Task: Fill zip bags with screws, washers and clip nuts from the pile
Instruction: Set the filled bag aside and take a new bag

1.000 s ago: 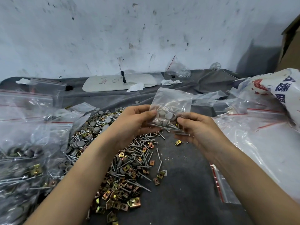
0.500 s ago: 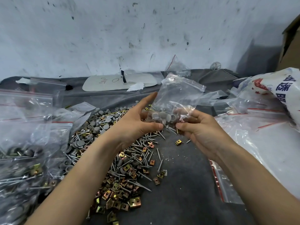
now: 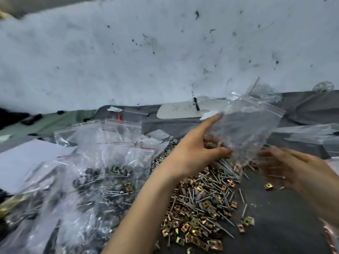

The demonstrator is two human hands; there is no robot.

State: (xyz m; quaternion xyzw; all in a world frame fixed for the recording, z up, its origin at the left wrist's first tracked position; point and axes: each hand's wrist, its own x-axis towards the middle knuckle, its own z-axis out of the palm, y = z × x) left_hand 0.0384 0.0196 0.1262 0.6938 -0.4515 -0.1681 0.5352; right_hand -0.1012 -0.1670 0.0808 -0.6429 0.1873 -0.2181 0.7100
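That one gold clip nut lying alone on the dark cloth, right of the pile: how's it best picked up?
Pinch the lone clip nut across two opposite edges, straight down from above. It seems to lie flat on the dark cloth, apart from the pile, so fingertips have room either side. The right hand, blurred but seemingly empty, is nearest; the left hand holds the zip bag.

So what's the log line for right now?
left hand: pinches bag | right hand: empty, blurred, beside bag | bag: raised over pile
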